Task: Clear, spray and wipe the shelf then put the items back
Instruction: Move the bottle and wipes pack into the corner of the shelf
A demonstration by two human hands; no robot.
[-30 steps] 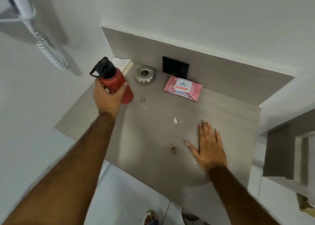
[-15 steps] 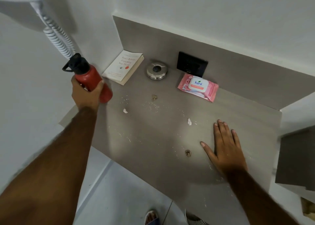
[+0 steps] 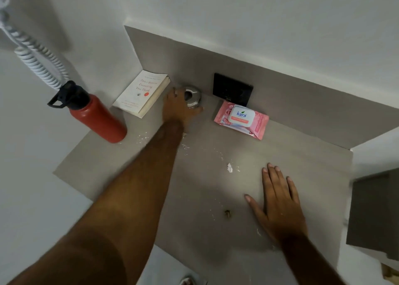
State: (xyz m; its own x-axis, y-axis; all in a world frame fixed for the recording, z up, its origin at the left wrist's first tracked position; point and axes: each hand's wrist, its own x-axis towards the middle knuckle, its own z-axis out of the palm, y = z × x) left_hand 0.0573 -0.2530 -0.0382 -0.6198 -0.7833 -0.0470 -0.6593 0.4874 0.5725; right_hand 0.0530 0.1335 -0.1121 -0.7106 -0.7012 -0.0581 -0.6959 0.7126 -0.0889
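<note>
A grey shelf (image 3: pixel 302 155) fills a wall niche. A red bottle (image 3: pixel 97 116) with a black cap stands free at its left edge. A white book (image 3: pixel 141 93) lies in the back left corner. My left hand (image 3: pixel 177 107) reaches to the back and curls around a round steel dish (image 3: pixel 193 96), fingers on its left rim and thumb at its front. A pink wipes pack (image 3: pixel 241 118) lies to the right of the dish. My right hand (image 3: pixel 278 202) rests flat on the shelf near the front right, fingers spread.
White crumbs, a paper scrap (image 3: pixel 229 167) and a small brown bit (image 3: pixel 227 213) litter the shelf. A black socket plate (image 3: pixel 232 89) sits on the back panel. A coiled white cord (image 3: pixel 36 55) hangs at left. A dark grey box (image 3: pixel 375 215) juts at right.
My left hand has set the red bottle down at the shelf's left edge, let go, and moved right to the steel dish. My right hand has stayed flat.
</note>
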